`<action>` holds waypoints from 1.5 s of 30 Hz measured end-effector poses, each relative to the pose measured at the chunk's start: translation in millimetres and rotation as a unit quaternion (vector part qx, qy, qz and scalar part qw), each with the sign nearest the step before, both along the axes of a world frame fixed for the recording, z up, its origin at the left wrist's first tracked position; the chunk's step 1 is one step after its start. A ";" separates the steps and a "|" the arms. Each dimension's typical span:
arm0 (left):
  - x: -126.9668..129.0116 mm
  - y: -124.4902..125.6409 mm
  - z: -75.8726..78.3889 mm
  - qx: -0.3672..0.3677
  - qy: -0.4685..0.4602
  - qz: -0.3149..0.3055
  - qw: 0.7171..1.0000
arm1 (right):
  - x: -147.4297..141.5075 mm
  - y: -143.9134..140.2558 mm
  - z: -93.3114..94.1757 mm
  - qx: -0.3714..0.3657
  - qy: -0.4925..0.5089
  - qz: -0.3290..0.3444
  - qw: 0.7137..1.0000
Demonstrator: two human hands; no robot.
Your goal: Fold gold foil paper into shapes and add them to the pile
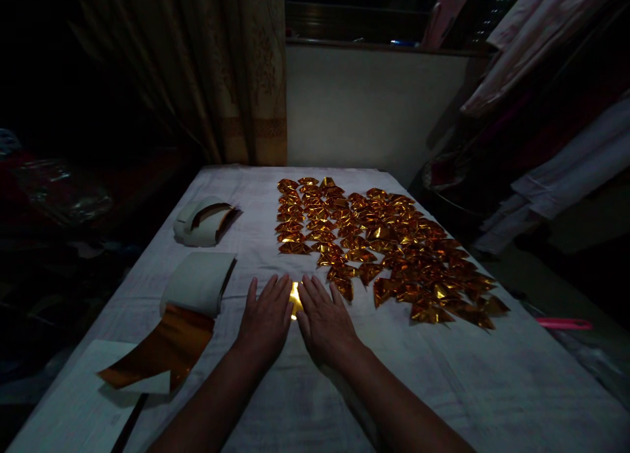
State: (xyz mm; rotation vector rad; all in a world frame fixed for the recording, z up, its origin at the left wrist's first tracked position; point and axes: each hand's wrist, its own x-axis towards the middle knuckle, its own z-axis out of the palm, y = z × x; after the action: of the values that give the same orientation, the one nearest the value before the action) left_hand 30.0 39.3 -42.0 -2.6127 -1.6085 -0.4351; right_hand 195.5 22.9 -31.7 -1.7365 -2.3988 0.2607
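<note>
A small sheet of shiny gold foil paper (295,300) lies on the white cloth of the table, mostly covered by my two hands. My left hand (266,315) rests flat over its left side, fingers stretched out and thumb to the inside. Over the right side my right hand (325,315) also lies flat, fingers extended. Only a narrow bright strip of the foil shows between them. Beyond and to the right, many folded gold foil pieces (364,226) stand in rows, the nearest one close to my right fingertips.
On the left sit a curled stack of white-backed paper (199,282), a loose gold sheet (165,348) in front of it, and another curled bundle (204,223) farther back. A curtain (236,72) and a wall (364,105) border the far edge. Clothes (566,171) hang at right.
</note>
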 end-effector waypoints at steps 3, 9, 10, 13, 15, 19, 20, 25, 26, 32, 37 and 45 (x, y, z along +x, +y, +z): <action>-5.5 0.8 -5.9 -0.015 0.033 -0.003 0.999 | 0.4 0.9 1.1 -0.008 0.001 0.002 1.000; -30.2 -9.1 -12.3 -0.020 0.059 0.012 0.998 | 3.7 -2.3 -2.9 0.020 0.006 -0.001 1.000; -32.8 -10.0 -13.3 -0.016 0.055 0.013 0.998 | 4.9 -3.4 -4.7 0.033 0.012 -0.004 0.999; -38.6 -9.2 -16.8 -0.012 0.034 0.005 0.999 | 8.6 -6.3 -10.2 0.070 0.029 -0.010 0.997; -42.7 -6.8 -18.6 -0.019 0.024 -0.008 1.000 | 10.5 -7.6 -13.2 0.087 0.037 -0.010 0.995; -50.2 -2.9 -19.5 -0.042 0.015 -0.031 0.998 | 11.5 -9.5 -17.8 0.119 0.044 -0.007 0.992; -51.1 -2.7 -19.2 -0.048 0.013 -0.032 0.998 | 11.4 -9.9 -18.5 0.132 0.046 -0.003 0.990; -49.2 -5.0 -15.0 -0.070 -0.005 -0.022 0.997 | 13.0 -9.7 -16.9 0.171 0.060 0.077 0.980; -48.4 -5.9 -13.1 -0.071 -0.013 -0.021 0.997 | 14.2 -9.5 -15.8 0.163 0.063 0.098 0.980; -41.2 -14.5 12.0 -0.025 -0.072 -0.038 0.996 | 25.6 -10.9 -7.6 0.117 0.092 0.100 0.984; -30.2 -18.3 28.3 -0.015 -0.098 -0.084 0.992 | 28.9 -10.9 -5.1 0.098 0.121 0.091 0.984; -22.3 -8.7 29.8 -0.004 -0.056 -0.103 0.993 | 29.2 -7.6 -5.4 0.117 0.157 0.089 0.977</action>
State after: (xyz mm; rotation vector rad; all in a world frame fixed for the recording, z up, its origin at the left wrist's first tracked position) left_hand 7.7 30.6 -12.3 -2.8195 -1.3740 -0.5974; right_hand 224.7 15.3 -37.1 -1.2770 -2.2482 0.2444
